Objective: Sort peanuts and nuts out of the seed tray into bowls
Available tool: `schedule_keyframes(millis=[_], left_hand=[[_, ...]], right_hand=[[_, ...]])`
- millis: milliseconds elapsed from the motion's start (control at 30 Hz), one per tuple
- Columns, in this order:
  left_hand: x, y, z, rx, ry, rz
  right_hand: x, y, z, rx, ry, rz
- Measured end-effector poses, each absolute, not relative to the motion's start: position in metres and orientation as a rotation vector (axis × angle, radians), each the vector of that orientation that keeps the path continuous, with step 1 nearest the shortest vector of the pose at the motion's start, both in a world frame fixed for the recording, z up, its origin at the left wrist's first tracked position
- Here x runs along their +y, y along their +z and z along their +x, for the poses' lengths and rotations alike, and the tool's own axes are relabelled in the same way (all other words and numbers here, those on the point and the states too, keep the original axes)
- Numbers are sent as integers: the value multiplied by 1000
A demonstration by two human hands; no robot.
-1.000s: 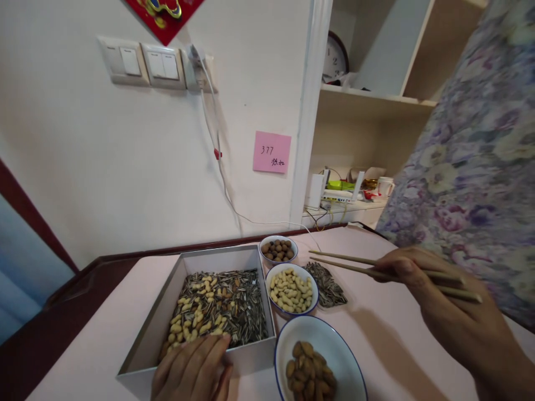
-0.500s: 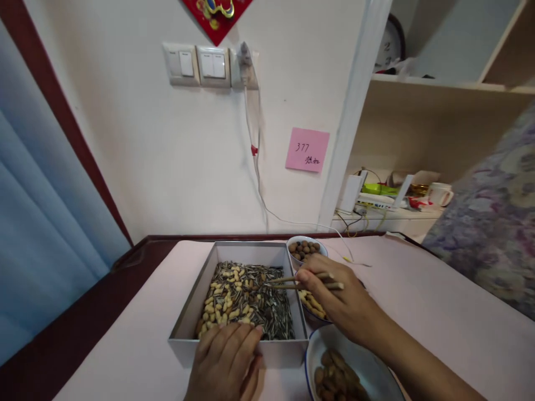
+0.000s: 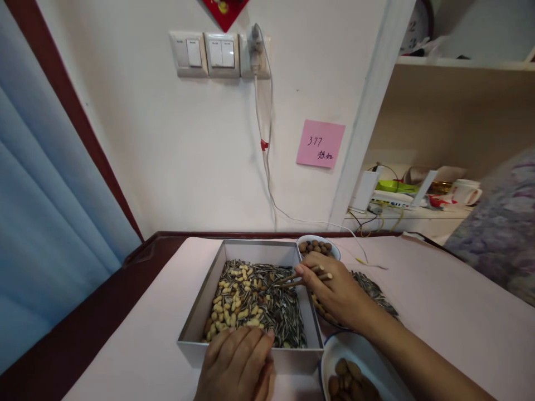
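My right hand [image 3: 336, 289] grips a pair of wooden chopsticks [image 3: 295, 278], their tips down among the striped sunflower seeds [image 3: 286, 312] inside a grey-white box [image 3: 194, 314]. Whether the tips pinch anything is too small to tell. Shelled-looking brown nuts are few here; pale unshelled peanuts [image 3: 229, 318] cover the box's left side. My left hand [image 3: 236, 362] curls over the box's near wall, fingers on the rim and thumb on the outer face. Partly under my right hand is a bowl of peanuts [image 3: 321, 311].
A bowl of round brown nuts [image 3: 317, 248] stands behind my right hand, and a white bowl with larger brown nuts [image 3: 351, 381] at front right. More sunflower seeds [image 3: 374, 292] lie beyond my right forearm. A white cable [image 3: 309, 221] runs down the wall onto the pink-covered table [image 3: 137, 323].
The view has shifted, so everything sits farther right. My right hand has tilted the chopsticks a little more steeply into the seeds. Sunflower seeds now show beyond my forearm. My left hand stays on the rim.
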State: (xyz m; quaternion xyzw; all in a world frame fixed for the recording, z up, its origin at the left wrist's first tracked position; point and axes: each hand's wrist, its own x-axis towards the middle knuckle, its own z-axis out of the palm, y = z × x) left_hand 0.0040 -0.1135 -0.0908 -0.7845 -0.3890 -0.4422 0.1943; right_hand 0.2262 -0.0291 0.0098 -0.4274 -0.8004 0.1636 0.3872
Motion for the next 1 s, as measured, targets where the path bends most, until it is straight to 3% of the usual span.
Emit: schedule_keyframes(millis=[400,700,1000], left_hand=[[-116,-94,2,-1121,-1240,-2203],[-110,-91,-1,-1076,-1202,-2207],[-106,-90,-4,-1016,-1166,-2188]], right_hand=[[-84,40,263,-1874,376,-1063],[-153,44,358,-1435,-160,-1298],[-160,35,364,-1476,-111,-1328]])
